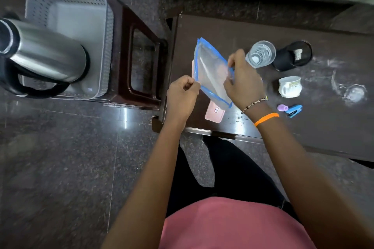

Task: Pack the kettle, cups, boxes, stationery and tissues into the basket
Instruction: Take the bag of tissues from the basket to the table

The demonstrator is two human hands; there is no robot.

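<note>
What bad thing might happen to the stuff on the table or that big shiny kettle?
The left hand and right hand hold the clear blue-edged pouch right beside the glass, so a swing of the wrist may knock it over. The kettle seems to sit at the basket front edge, handle sticking out, so it might tip.

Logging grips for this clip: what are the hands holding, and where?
Both hold the clear pouch: left hand pinches its near-left blue edge, right hand its right edge.
</note>
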